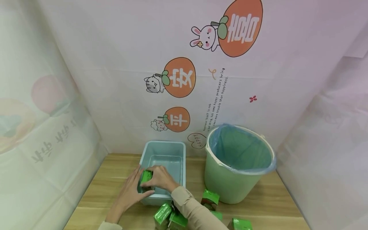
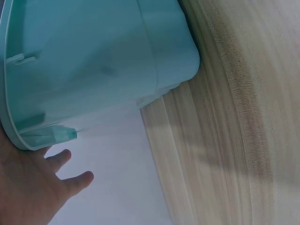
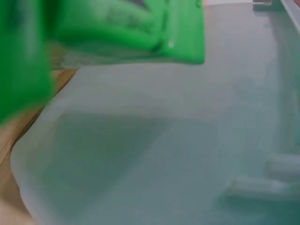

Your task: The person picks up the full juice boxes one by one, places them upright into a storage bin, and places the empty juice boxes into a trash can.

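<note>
A light blue rectangular plastic bin [image 1: 184,163] stands on the wooden table against the back wall. Inside its near left part is a small green-topped carton [image 1: 146,176], which my right hand [image 1: 162,178] grips from the right side. My left hand [image 1: 130,191] lies at the bin's near left corner with fingers extended along the left rim and thumb over the near rim. In the left wrist view that hand [image 2: 33,183] shows spread fingers beside the bin wall [image 2: 93,65]. The right wrist view has blurred green cartons [image 3: 126,28] before the bin's outside [image 3: 140,154].
Right of the bin stands a pale green bucket [image 1: 227,187] lined with a blue bag. Several more green cartons are on the table's front, among them one carton [image 1: 162,214] before the bin and another carton [image 1: 210,198] by the bucket. Printed cloth walls surround the table [image 1: 95,191].
</note>
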`<state>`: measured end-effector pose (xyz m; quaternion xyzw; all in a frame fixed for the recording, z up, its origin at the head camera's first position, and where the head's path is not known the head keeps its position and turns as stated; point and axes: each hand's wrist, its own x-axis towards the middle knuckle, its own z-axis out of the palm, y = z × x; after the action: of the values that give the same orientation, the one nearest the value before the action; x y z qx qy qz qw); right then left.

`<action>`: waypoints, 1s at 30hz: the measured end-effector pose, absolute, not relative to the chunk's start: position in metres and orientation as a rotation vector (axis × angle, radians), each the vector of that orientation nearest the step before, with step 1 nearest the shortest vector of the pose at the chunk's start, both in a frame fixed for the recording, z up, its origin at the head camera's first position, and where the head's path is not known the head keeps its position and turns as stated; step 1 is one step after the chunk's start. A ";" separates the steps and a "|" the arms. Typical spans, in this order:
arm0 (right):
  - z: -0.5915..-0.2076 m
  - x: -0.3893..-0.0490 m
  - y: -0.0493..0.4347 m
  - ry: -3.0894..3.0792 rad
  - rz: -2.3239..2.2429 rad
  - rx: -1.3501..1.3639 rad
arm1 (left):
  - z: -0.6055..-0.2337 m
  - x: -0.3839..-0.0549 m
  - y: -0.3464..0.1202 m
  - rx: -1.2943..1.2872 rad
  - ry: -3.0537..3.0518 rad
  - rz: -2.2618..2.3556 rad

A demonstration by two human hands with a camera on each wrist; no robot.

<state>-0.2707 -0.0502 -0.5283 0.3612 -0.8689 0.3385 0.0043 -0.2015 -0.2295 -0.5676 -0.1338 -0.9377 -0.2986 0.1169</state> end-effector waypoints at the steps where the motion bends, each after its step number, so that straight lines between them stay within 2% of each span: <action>1: -0.528 -0.271 -0.051 -2.725 1.046 1.131 | -0.568 -0.201 -0.229 -0.394 -2.739 -0.876; 20: -0.533 -0.273 -0.063 -2.795 0.881 1.250 | -0.568 -0.201 -0.232 -0.388 -2.749 -0.916; 30: -0.534 -0.272 -0.062 -2.856 0.829 1.202 | -0.567 -0.202 -0.230 -0.389 -2.750 -0.923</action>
<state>-0.2717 -0.0624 -0.5341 0.3746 -0.8899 0.2583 -0.0332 -0.2023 -0.2304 -0.5673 -0.1321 -0.9342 -0.3135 0.1075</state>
